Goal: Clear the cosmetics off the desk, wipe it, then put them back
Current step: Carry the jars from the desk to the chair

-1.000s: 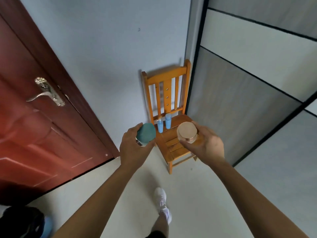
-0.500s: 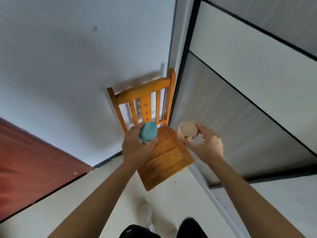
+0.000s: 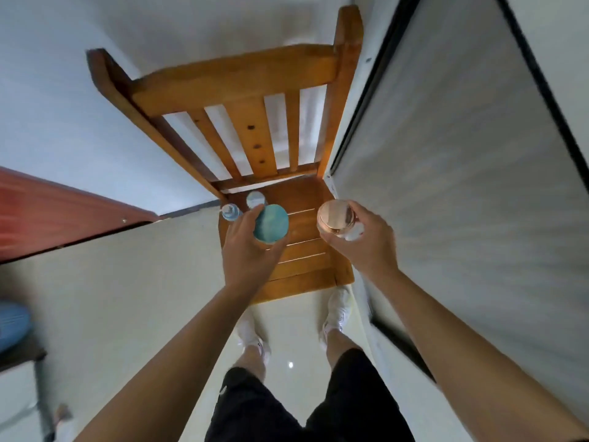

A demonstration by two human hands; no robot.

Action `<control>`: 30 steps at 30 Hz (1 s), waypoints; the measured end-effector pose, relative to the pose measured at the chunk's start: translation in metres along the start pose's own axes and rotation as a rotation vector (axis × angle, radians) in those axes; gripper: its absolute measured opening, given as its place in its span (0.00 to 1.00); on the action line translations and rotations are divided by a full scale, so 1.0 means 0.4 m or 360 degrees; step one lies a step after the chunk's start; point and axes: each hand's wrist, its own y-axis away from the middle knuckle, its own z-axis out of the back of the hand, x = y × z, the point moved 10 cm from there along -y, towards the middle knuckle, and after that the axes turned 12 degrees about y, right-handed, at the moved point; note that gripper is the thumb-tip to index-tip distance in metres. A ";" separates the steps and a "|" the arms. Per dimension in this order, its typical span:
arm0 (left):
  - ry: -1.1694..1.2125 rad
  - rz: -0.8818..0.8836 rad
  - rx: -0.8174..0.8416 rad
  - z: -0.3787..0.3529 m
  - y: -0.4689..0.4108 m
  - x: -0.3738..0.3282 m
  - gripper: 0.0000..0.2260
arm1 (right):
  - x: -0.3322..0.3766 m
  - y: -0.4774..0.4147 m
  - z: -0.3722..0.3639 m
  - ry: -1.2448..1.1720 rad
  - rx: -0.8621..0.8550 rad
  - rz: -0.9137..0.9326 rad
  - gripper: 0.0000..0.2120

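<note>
My left hand (image 3: 247, 250) grips a jar with a round teal lid (image 3: 271, 223) above the left side of a wooden chair seat (image 3: 306, 247). My right hand (image 3: 363, 244) holds a jar with a rose-gold lid (image 3: 335, 217) over the seat's right edge. Two light blue bottles (image 3: 242, 205) stand upright at the seat's back left corner, just beyond my left fingers. The jar bodies are mostly hidden by my fingers.
The chair's slatted back (image 3: 248, 90) leans toward a white wall. A grey sliding wardrobe panel (image 3: 462, 186) runs along the right. A red door (image 3: 47, 212) is at the left. My white shoes (image 3: 338, 311) stand on the pale floor right before the chair.
I have stepped up to the chair and now look straight down on it. Both hands with their jars have come lower over the seat, and the two blue bottles are visible again.
</note>
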 end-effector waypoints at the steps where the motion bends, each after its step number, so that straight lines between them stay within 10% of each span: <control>1: 0.0004 0.0032 -0.0012 -0.033 -0.011 0.029 0.34 | -0.021 -0.028 -0.028 0.0009 0.0012 0.0008 0.38; 30: -0.0133 -0.0209 0.0118 -0.545 -0.301 0.478 0.36 | -0.290 -0.424 -0.624 0.0278 0.0049 0.0078 0.47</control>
